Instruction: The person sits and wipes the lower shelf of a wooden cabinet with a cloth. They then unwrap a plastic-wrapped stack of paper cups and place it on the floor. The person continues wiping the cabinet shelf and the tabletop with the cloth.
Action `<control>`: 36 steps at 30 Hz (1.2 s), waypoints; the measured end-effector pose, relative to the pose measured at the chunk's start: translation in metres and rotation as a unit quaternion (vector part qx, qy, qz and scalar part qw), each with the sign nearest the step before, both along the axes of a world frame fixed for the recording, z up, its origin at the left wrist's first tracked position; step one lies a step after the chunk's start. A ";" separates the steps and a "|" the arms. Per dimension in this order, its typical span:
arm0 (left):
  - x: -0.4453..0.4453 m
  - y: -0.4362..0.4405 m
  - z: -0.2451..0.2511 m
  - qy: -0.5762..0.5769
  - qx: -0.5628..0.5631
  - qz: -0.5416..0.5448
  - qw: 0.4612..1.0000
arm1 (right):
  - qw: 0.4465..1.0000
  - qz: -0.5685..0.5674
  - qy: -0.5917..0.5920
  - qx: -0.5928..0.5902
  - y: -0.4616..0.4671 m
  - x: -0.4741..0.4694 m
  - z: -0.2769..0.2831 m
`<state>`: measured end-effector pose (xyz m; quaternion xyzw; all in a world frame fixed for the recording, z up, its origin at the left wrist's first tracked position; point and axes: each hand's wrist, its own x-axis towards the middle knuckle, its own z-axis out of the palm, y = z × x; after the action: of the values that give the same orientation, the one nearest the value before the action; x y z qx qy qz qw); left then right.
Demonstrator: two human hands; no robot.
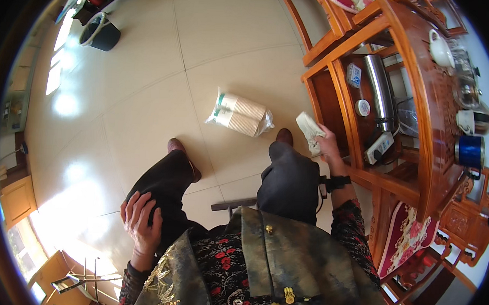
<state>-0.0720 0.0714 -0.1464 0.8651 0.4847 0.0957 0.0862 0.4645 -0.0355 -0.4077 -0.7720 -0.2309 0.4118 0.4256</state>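
Observation:
My right hand [330, 144] grips a folded pale cloth [309, 128], held low beside the open compartment of a carved wooden tea table [430, 119]. My left hand [142, 219] rests on my left thigh with its fingers apart and nothing in it. On the tiled floor in front of my feet lies a clear plastic bag of stacked paper cups [242, 113], on its side.
The table's lower shelf holds a steel vacuum flask [379, 89], a power strip [379, 148] and a small round container [362, 107]. A blue mug [469, 151] and a white lidded cup [441, 50] stand on top. A dark bucket [104, 36] is at the upper left.

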 end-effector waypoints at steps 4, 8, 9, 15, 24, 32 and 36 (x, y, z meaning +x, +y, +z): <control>0.003 -0.007 0.003 -0.042 0.033 -0.018 0.998 | 0.965 -0.074 0.187 0.165 0.008 -0.018 0.114; 0.005 -0.012 0.001 -0.069 0.052 -0.025 0.996 | 0.910 -0.048 0.306 0.275 0.007 -0.037 0.198; 0.004 -0.014 0.001 -0.068 0.055 -0.023 0.996 | 0.905 -0.059 0.320 0.274 0.005 -0.041 0.214; 0.003 -0.020 -0.001 -0.069 0.081 -0.034 0.994 | 0.834 0.072 0.442 0.322 0.017 -0.093 0.262; 0.025 -0.021 0.012 0.062 -0.062 -0.122 0.989 | 0.808 0.025 0.520 0.275 0.063 -0.178 0.233; 0.128 0.013 -0.038 -0.311 -0.341 -0.046 0.886 | 0.917 0.134 0.257 0.276 0.071 -0.198 0.185; 0.137 0.029 -0.063 -0.434 -0.464 0.048 0.771 | 0.934 0.207 0.084 0.279 0.072 -0.220 0.169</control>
<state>0.0653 0.1003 -0.2097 0.5618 0.4225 0.2280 0.6737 0.2446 0.0365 -0.2385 -0.5201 -0.4543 0.4735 0.5468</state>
